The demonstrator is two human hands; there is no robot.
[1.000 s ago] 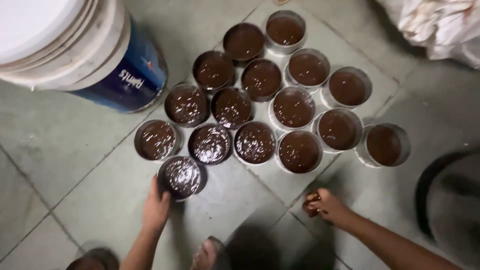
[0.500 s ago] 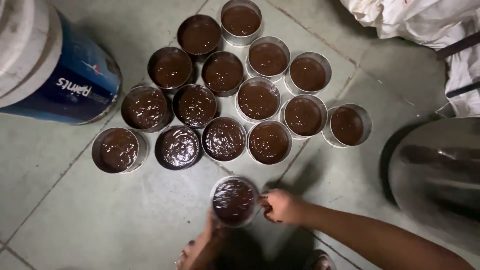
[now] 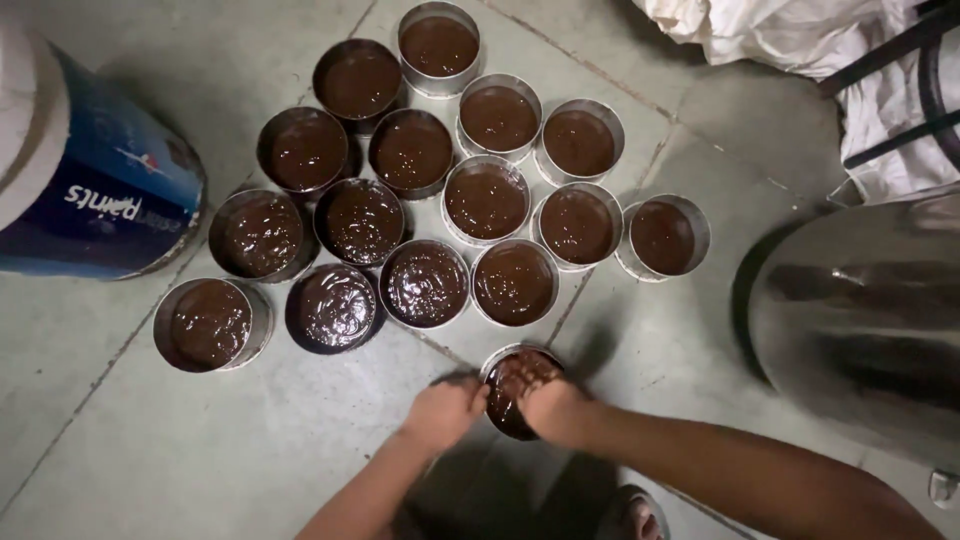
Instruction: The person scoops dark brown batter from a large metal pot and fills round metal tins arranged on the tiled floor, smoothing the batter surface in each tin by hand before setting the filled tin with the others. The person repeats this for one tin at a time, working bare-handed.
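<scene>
Both my hands grip one round metal tin of dark brown batter (image 3: 513, 385) just above the tiled floor. My left hand (image 3: 443, 410) holds its left side and my right hand (image 3: 550, 405) its right side, partly covering the rim. The tin is tilted toward me, apart from the cluster. Beyond it, several more round metal tins of brown batter (image 3: 425, 283) stand in rows on the floor.
A large white and blue plastic bucket (image 3: 90, 190) stands at the left. A big shiny steel vessel (image 3: 860, 320) sits at the right. White cloth (image 3: 790, 40) and dark metal bars (image 3: 890, 60) lie at the top right. My foot (image 3: 635, 515) shows at the bottom.
The tin has gone from the cluster's lower left to in front of it, now held by both hands. The view shifted, showing more of the steel vessel.
</scene>
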